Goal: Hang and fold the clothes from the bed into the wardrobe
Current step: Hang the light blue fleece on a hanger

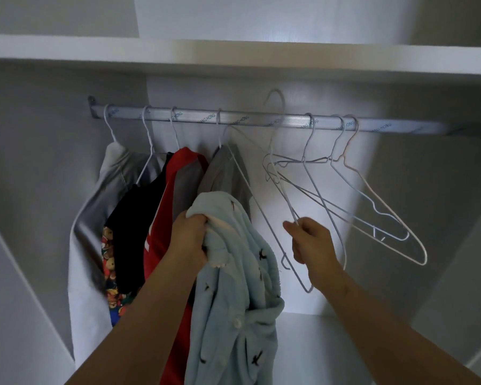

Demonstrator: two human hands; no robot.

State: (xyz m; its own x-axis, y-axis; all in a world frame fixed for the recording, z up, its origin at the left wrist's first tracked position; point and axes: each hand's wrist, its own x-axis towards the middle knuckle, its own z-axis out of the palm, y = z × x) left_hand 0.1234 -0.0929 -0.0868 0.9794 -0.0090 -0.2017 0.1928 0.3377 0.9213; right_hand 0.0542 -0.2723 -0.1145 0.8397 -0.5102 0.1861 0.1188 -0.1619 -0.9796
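My left hand (190, 237) grips a bunched light blue fleece garment (239, 295) with small dark marks, which hangs down in front of the wardrobe. My right hand (310, 241) holds a white wire hanger (282, 190) by its lower arm. That hanger's hook is lifted clear above the silver rail (247, 120). On the left of the rail hang a grey garment (95, 207), a black one (139, 218), a red one (164, 218) and another grey one (222, 173).
Three bare white wire hangers (372, 207) hang on the right part of the rail, tangled near the one I hold. A white shelf (233, 56) runs just above the rail. The wardrobe floor (317, 343) lies below, with white side walls.
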